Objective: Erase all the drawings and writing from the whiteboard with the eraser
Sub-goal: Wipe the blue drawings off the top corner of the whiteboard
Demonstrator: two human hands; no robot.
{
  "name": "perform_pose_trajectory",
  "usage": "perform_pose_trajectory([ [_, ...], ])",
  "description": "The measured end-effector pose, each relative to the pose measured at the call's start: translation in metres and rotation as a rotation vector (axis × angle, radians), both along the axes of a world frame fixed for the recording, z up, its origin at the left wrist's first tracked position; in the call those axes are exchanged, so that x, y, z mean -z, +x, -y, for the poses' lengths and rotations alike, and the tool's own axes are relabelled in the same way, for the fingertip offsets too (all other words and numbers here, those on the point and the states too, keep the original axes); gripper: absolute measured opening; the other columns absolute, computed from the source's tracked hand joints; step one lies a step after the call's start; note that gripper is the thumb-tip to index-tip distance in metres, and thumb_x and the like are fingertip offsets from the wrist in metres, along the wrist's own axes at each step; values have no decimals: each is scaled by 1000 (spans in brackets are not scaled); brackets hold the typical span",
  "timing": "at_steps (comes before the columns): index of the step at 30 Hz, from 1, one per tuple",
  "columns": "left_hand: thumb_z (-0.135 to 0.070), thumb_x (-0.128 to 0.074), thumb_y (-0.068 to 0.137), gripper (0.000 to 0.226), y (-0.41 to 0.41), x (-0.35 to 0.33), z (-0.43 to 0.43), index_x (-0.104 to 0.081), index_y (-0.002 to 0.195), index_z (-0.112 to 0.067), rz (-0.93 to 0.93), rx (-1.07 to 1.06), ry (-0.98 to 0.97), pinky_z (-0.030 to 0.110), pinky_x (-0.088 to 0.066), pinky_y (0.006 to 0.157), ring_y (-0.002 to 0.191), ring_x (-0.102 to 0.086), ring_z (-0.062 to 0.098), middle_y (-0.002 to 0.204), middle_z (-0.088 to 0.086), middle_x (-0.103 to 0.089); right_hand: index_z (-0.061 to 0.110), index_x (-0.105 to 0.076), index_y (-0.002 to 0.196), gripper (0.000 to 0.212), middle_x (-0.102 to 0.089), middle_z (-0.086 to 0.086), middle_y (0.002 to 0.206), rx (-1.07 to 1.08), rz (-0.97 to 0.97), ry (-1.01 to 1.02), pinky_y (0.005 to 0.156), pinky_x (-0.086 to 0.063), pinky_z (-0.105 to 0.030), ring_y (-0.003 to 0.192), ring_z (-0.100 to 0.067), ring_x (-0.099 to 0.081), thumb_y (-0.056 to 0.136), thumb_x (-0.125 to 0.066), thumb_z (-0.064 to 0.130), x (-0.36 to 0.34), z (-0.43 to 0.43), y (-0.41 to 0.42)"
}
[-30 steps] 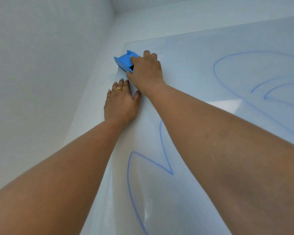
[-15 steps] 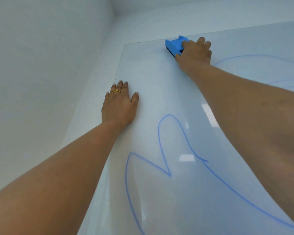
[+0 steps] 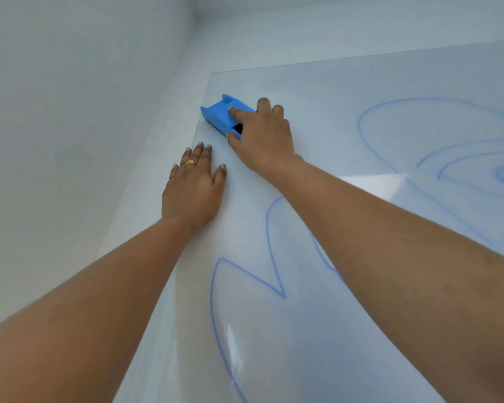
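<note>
Near the upper left corner of the whiteboard (image 3: 332, 91), the blue eraser (image 3: 220, 114) lies flat against the surface, right at the board's left edge. The right hand (image 3: 264, 138) has its grip clamped on the eraser, with the index finger laid along the top, the thumb on the near side and the other fingers curled over the far side. Just below it, the left hand (image 3: 192, 187) presses flat on the board, fingers straight, its grip apart and holding nothing. A gold ring (image 3: 191, 163) sits on one finger. Blue marker lines (image 3: 269, 237) loop under the right forearm and spread to the right, where ovals nest around a dot. A pale wall (image 3: 70, 112) borders the board's left edge.
</note>
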State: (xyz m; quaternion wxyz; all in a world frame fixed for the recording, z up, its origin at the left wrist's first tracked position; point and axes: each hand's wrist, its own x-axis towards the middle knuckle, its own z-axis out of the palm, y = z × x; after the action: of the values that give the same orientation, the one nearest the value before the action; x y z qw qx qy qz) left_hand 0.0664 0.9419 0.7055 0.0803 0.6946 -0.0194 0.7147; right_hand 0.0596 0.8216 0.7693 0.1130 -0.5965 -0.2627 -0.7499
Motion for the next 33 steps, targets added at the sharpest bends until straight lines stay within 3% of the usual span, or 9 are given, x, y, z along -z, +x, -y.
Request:
perform_pose_trajectory([
  [6,-32,-25,101,52,-1,14,-5,-16,149,-14,8,24,-3,30,-3,116,145,-5,14,158,0,-11,25,-45,130,40,-42,-8,121,-5,11,-33,76,-31,-27,107,-26,-42,91,-47,34,26,23,1],
  [14,-28,-24,102,50,-3,40,-9,-16,149,-15,-8,45,5,30,-4,116,145,-5,13,158,-2,-9,17,-42,129,44,-38,-12,133,93,-46,193,84,-37,-38,112,-33,-41,88,-50,32,34,91,4],
  [18,-27,-25,102,50,-3,56,-13,-17,149,-15,-7,63,10,31,-6,116,145,-6,13,158,-2,-10,14,-44,123,40,-52,-11,117,32,-57,150,74,-34,-34,110,-30,-41,87,-52,32,40,85,1],
  [22,-27,-26,101,50,-3,75,-15,-17,149,-16,-12,71,15,32,-9,117,145,-6,13,158,-2,-10,15,-47,119,40,-54,-8,117,14,-54,78,71,-33,-31,109,-28,-43,90,-53,41,57,75,0],
  [28,-25,-27,101,50,-4,92,-14,-18,149,-14,-2,54,19,30,-6,116,145,-8,15,157,1,-12,16,-51,114,33,-57,-3,114,-43,-1,-101,74,-40,-34,101,-25,-44,88,-55,36,113,60,1],
  [33,-24,-27,101,50,-3,108,-15,-18,149,-13,5,34,27,28,-5,116,145,-8,14,157,1,-13,11,-61,98,29,-63,-8,101,-65,62,-288,60,-46,-33,81,-29,-52,76,-60,30,164,64,3],
])
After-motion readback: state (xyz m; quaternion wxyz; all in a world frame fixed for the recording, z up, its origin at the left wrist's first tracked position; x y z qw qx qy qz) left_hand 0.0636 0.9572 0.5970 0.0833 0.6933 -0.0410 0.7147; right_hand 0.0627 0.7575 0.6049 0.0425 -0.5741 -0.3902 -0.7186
